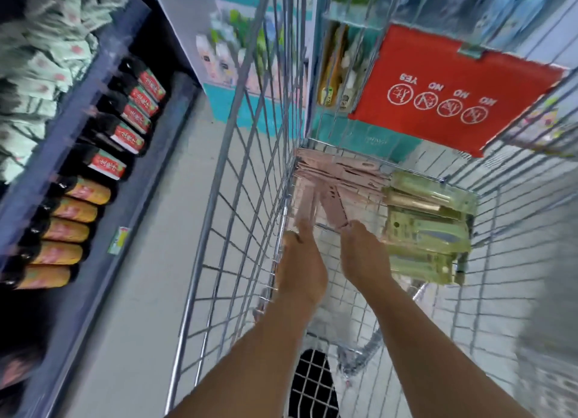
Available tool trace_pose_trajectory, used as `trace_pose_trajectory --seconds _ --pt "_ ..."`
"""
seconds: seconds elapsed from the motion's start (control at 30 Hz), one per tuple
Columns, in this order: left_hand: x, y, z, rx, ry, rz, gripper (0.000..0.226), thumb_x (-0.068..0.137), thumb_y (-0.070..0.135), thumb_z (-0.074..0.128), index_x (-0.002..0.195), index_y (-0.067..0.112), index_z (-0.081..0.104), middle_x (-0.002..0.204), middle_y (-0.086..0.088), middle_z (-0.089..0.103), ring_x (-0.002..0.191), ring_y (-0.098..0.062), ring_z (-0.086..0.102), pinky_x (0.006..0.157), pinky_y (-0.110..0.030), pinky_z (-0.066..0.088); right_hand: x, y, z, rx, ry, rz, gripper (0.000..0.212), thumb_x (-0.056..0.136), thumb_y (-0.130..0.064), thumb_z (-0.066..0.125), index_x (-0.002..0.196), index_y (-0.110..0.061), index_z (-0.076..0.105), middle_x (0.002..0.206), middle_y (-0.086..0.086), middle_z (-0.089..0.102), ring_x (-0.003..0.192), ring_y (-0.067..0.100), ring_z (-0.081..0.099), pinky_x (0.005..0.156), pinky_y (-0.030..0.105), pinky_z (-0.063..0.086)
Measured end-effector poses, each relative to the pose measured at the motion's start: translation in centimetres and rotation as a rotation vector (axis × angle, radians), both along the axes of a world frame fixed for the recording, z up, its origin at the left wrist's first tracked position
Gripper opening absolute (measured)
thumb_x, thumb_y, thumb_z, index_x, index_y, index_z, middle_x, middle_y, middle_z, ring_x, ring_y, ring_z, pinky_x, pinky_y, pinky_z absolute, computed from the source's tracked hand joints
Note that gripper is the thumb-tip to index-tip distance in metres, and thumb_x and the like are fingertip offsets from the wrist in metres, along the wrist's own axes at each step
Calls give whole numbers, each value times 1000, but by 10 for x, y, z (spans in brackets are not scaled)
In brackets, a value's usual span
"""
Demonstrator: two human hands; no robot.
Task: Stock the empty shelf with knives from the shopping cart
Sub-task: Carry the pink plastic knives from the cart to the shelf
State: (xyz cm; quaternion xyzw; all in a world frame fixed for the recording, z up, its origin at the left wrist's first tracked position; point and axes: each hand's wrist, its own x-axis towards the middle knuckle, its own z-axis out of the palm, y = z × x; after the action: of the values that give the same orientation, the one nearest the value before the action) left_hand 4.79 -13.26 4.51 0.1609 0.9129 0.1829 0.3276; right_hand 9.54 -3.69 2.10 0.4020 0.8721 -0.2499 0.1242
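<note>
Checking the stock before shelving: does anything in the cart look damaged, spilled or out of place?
Nothing stands out. Pink packs and green packs lie in loose piles on the cart floor; both hands reach for pink ones. Blur hides detail.

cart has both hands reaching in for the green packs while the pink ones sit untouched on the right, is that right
Not quite. In the head view the left hand and right hand reach for the pink packs, which lie toward the cart's left side. The green packs sit untouched on the right.

Both hands, left [301, 272] and right [364, 255], outstretched, fingers apparently pinched.
</note>
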Motion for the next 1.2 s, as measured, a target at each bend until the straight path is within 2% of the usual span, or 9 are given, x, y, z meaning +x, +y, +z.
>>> trace_pose_trajectory --seconds 0.07,0.3,0.43,0.63,0.73,0.8,0.93,1.07,1.2 --pt "12 -13 29 14 5 -27 72 92 -2 36 151 21 3 142 -16 31 113 -30 51 88 -41 49 19 -20 25 -36 72 -75 25 95 -4 34 113 -5 51 94 12 62 73 25 52 60 30 36" --pt "64 -75 135 161 37 -122 81 86 -6 41 150 27 3 127 -11 35 98 -28 52 75 -41 49 74 -94 127 -75 360 -305 24 99 -12 33 110 -6 53 89 8 56 82 28 52 63 29 29" --pt "81 -110 183 233 79 -128 79 87 -4 37 149 32 2 124 -7 35 93 -29 53 73 -40 47 91 -121 175 -35 442 -343 30 100 -17 30 119 -8 52 91 8 57 72 16 52 54 23 30" --pt "81 -147 248 382 259 -2 61 98 10 35 150 30 10 123 -4 36 90 -24 53 66 -30 36 96 -154 242 -9 649 -213 24 100 -18 35 116 -15 52 86 2 55 74 16 50 55 18 30" --pt "78 -166 278 494 374 88 58 97 13 37 149 28 16 120 -2 39 83 -23 52 66 -34 42 88 -168 273 -46 728 -123 27 98 -16 37 121 -16 52 89 4 54 76 14 49 60 22 31" --pt "75 -180 297 545 457 155 58 96 9 37 149 27 20 125 -1 40 93 -23 51 75 -40 49 79 -178 292 -56 771 -34 35 98 -19 36 130 -19 49 98 4 57 86 18 52 68 26 36" --pt "72 -212 328 591 605 286 55 98 8 35 149 25 22 130 0 39 101 -12 40 80 -33 43 62 -204 329 -82 854 161 42 97 -18 38 138 -16 44 119 7 56 107 23 52 82 27 39" --pt "70 -258 349 572 773 409 49 98 8 34 145 23 28 116 -1 43 99 -19 41 77 -28 36 42 -236 357 -128 864 309 44 96 -9 42 140 -17 43 112 12 54 104 27 51 72 21 28" --pt "64 -313 367 531 881 535 48 98 11 35 144 23 29 114 -2 44 95 -23 45 79 -39 45 16 -284 384 -206 886 471 43 97 -10 41 140 -15 42 114 14 52 105 31 52 70 23 27"
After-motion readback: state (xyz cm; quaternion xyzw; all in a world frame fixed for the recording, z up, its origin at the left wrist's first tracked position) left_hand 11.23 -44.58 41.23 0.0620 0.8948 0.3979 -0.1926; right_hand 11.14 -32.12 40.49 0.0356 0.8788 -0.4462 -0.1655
